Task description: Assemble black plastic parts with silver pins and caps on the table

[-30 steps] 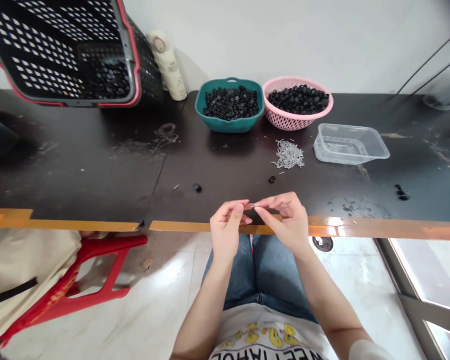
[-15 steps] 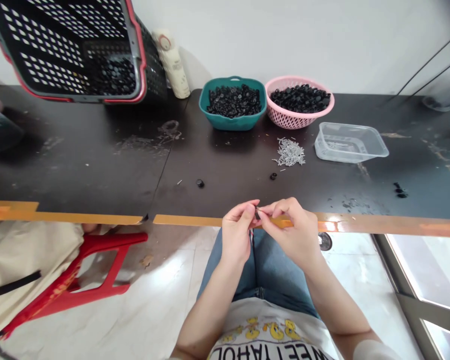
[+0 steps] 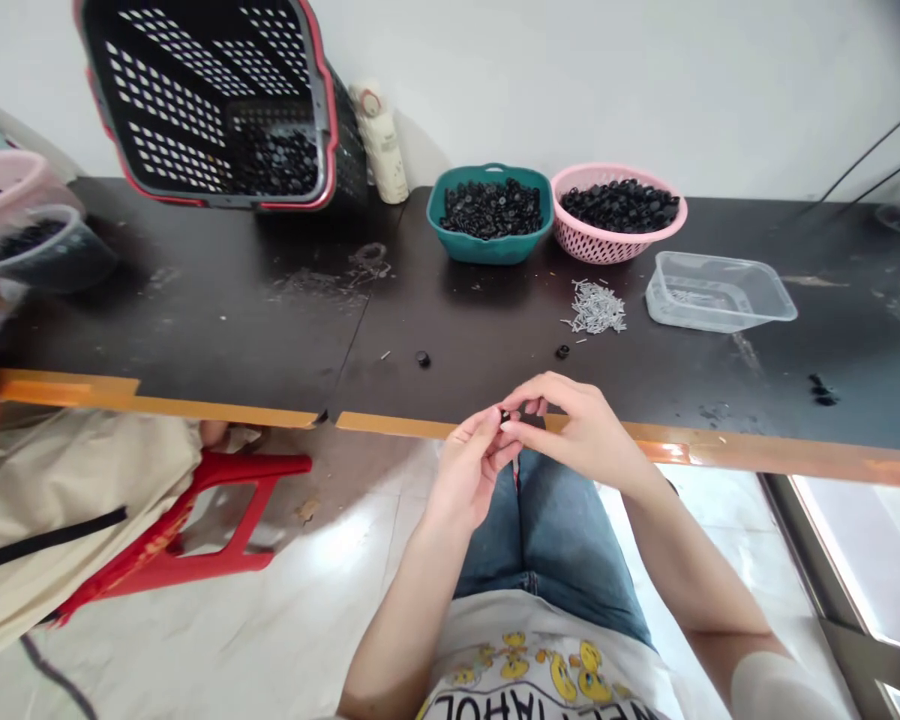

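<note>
Between my fingertips, just above the table's front edge, is a small round black plastic part (image 3: 505,416). My left hand (image 3: 471,460) pinches it from the left. Thumb and fingers of my right hand (image 3: 570,425) close on its other side, so both hands hold it. Fingers cover most of the part. Beyond my hands, a small black cap (image 3: 422,359) and a black ring-like piece (image 3: 562,351) lie on the table. One thin metal pin (image 3: 385,355) lies left of the cap. A heap of silvery pins (image 3: 597,307) sits farther back.
Along the wall stand a teal basket (image 3: 490,250) and a pink basket (image 3: 607,248), both filled with black parts. A clear tub (image 3: 720,315) is at right. A tipped black crate (image 3: 328,130) and cream bottle (image 3: 384,155) stand left. Another person sits at far left by a red stool (image 3: 247,520).
My view has shifted left, showing more of the neighbouring person and tubs. My right hand's fingers have re-formed over the top of the black part, which stays between both hands.
</note>
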The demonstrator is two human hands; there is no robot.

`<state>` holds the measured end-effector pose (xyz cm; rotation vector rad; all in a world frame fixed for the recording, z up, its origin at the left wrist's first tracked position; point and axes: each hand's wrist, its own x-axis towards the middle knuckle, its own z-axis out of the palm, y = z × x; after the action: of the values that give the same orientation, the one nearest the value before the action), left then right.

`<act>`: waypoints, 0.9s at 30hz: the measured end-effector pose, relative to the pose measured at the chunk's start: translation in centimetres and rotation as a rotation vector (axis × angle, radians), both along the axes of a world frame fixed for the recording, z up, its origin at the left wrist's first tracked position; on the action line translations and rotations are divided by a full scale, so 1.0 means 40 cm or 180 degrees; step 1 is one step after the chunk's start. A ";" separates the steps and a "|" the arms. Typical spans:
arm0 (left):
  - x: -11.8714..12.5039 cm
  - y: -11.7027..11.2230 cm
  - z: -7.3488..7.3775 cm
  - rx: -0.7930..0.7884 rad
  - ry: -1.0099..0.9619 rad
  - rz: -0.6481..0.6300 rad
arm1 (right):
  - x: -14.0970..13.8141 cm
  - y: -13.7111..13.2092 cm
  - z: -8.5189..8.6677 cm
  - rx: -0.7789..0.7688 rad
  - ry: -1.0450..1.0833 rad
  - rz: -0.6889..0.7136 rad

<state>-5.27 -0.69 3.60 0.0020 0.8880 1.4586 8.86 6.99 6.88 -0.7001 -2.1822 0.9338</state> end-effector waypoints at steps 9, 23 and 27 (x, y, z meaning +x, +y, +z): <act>-0.087 -0.061 0.038 -0.0285 0.0002 0.1149 | -0.308 0.211 -0.074 0.0088 -0.0346 0.0894; -0.079 -0.035 0.007 -0.0109 0.0062 0.1171 | -0.038 0.077 -0.062 -0.2864 0.2078 -0.0395; -0.028 -0.027 0.004 0.0106 0.0036 0.0928 | 0.006 -0.002 -0.058 -0.3209 0.2657 -0.0643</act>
<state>-6.41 -1.79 3.75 -0.0980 0.9000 1.7460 9.09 6.91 4.54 -0.7385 -0.8221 1.8079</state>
